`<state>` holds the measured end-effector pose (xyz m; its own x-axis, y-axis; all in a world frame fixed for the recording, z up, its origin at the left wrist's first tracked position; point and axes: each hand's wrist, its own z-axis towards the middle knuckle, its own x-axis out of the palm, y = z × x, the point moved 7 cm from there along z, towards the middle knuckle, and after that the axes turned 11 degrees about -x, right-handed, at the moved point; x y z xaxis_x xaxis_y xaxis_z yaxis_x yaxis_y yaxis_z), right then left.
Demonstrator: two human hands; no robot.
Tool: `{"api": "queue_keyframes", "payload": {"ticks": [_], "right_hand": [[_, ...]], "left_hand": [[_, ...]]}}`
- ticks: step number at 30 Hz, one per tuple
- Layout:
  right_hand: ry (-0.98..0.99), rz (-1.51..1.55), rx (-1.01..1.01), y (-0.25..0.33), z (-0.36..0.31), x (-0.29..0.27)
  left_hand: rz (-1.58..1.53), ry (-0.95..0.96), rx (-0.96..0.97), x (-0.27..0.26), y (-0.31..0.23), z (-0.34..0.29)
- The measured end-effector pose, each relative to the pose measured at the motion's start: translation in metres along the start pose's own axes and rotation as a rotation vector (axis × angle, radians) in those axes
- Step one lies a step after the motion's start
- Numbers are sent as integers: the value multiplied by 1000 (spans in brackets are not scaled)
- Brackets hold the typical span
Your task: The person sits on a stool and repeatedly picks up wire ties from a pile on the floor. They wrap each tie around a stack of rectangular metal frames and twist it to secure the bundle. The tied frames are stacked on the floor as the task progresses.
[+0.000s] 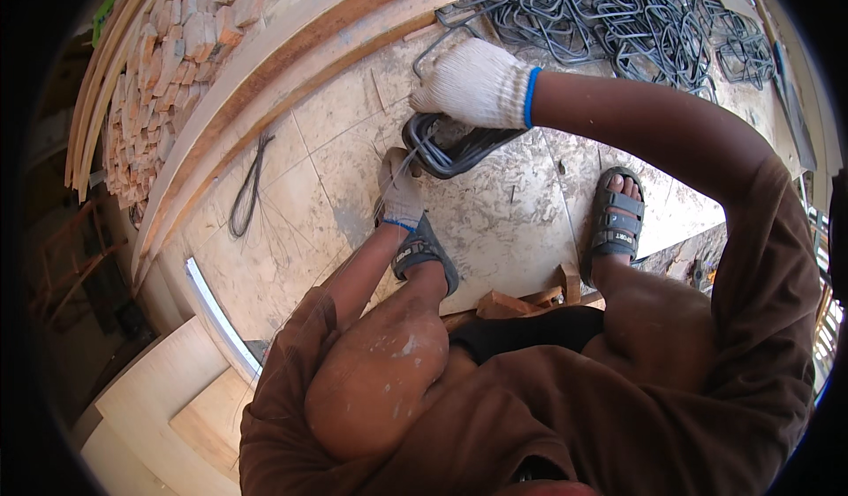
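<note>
A bundle of dark, bent steel stirrups (455,153) is stacked in front of me, just above the tiled floor or resting on it; I cannot tell which. My right hand (475,87), in a white knit glove with a blue cuff, reaches across from the right and closes over the top of the stirrups. Its fingertips are partly hidden. At the bundle's left end is my left hand (402,191), also gloved, with its fingers closed. Thin tie wires (331,197) run out from it toward the left and lower left.
A large heap of loose steel stirrups (609,15) covers the floor at the far right. Long wooden boards (265,81) stand at the left, with stacked bricks (168,81) behind them. A loop of wire (250,187) lies on the tiles. My sandalled feet flank the work spot.
</note>
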<state>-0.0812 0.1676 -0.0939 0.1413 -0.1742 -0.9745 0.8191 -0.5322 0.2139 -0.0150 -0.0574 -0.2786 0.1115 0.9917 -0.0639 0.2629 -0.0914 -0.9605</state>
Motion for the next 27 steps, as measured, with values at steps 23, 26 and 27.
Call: {"api": "queue_keyframes", "payload": {"ticks": [23,26,27], "right_hand": [[83,94,-8,1,13,-6],[91,189,-14,1,8,-14],[42,219,-4,0,2,-17]], "left_hand": [[763,-88,-16,49,-58,-17],[478,-54,-23,49,-49,-16],[343,-16,-64,54,-42,-14]]}}
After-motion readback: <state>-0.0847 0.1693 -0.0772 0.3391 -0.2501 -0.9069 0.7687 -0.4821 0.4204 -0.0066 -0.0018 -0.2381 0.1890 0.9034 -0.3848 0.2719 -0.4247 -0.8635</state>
